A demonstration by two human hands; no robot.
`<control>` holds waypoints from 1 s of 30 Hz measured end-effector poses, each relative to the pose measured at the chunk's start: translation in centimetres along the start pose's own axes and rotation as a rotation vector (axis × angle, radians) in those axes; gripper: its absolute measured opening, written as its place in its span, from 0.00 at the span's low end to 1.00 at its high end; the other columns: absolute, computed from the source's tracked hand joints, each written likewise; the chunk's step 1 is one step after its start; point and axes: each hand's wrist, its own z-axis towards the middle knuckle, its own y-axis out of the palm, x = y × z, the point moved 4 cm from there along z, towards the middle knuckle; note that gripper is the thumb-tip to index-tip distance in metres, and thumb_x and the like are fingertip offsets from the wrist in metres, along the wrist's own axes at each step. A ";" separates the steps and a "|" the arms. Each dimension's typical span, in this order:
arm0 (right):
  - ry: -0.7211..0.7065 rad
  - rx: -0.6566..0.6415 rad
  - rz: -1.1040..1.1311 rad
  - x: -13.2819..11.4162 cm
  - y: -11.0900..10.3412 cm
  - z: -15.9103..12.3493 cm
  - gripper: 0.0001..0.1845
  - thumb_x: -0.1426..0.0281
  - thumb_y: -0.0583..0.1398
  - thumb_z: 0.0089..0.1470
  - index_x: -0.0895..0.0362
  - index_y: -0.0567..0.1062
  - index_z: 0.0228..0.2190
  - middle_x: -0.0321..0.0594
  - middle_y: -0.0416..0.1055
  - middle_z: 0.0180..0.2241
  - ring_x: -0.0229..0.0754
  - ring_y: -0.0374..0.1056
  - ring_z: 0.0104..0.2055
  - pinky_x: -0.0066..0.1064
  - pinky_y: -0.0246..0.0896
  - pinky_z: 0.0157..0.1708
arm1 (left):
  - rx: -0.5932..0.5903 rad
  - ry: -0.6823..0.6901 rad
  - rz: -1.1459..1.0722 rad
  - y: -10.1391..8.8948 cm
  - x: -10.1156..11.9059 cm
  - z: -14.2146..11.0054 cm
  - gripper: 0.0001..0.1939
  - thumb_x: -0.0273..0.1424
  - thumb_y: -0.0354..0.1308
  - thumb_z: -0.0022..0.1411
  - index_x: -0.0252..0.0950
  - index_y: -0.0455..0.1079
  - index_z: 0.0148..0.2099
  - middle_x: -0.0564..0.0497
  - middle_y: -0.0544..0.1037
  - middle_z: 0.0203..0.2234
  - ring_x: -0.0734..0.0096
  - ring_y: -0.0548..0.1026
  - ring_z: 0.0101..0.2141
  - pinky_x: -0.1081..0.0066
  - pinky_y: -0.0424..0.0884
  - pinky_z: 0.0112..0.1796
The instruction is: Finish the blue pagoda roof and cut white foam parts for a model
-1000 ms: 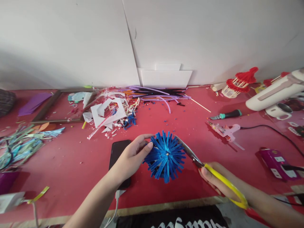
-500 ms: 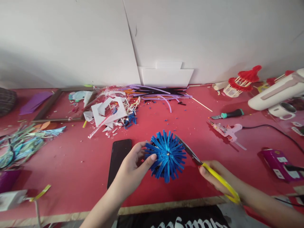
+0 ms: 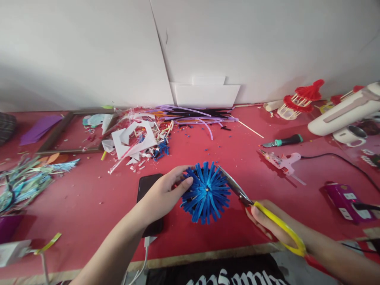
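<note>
White letters show on black cloth [image 3: 219, 275] at the near edge, cut off and too hard to read. On the red table [image 3: 89, 198], the left hand [image 3: 162, 194] pinches one spiky blue ball [image 3: 206, 192], and the right hand [image 3: 268, 221] grips one pair of yellow scissors [image 3: 261, 213], blades touching the ball. Farther back lie one black phone [image 3: 148, 190], one glue gun [image 3: 282, 161] and paper scraps [image 3: 136, 140] below a white wall [image 3: 237, 43].

I see a spiky blue ball [image 3: 206, 192] of matt plastic strips, scissors [image 3: 261, 209] with shiny metal blades and glossy yellow plastic handles, a glossy black phone [image 3: 148, 186], and a matt red worktop [image 3: 89, 198] strewn with white paper scraps [image 3: 133, 142].
</note>
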 end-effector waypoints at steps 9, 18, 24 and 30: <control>0.003 0.049 -0.057 0.3 0.1 0.3 0.38 0.32 0.45 0.52 0.53 0.52 0.18 0.29 0.44 0.17 0.33 0.43 0.21 0.30 0.35 0.21 | 0.178 -0.073 0.244 -0.5 -1.4 -3.5 0.19 0.49 0.55 0.64 0.41 0.66 0.48 0.50 0.75 0.34 0.62 0.75 0.34 0.63 0.69 0.35; 0.060 0.117 0.032 1.3 -0.5 1.0 0.38 0.30 0.48 0.49 0.53 0.51 0.19 0.29 0.43 0.18 0.33 0.43 0.21 0.29 0.36 0.20 | 0.144 -0.096 0.084 2.0 -2.5 -5.4 0.21 0.46 0.53 0.66 0.41 0.58 0.55 0.46 0.76 0.44 0.61 0.77 0.42 0.65 0.74 0.35; 0.097 0.037 0.092 1.6 -0.2 0.2 0.35 0.33 0.42 0.55 0.53 0.56 0.23 0.29 0.50 0.18 0.34 0.50 0.19 0.28 0.44 0.20 | 0.071 -0.040 -0.083 1.8 -2.4 -4.0 0.18 0.43 0.52 0.68 0.40 0.59 0.54 0.48 0.78 0.40 0.64 0.77 0.43 0.64 0.74 0.42; 0.000 -0.002 0.009 0.9 -0.4 0.1 0.35 0.36 0.40 0.58 0.54 0.55 0.21 0.30 0.50 0.18 0.34 0.48 0.20 0.29 0.41 0.21 | -0.008 0.008 -0.134 1.0 -2.5 -2.4 0.20 0.42 0.52 0.68 0.40 0.60 0.58 0.49 0.76 0.38 0.65 0.75 0.40 0.64 0.72 0.43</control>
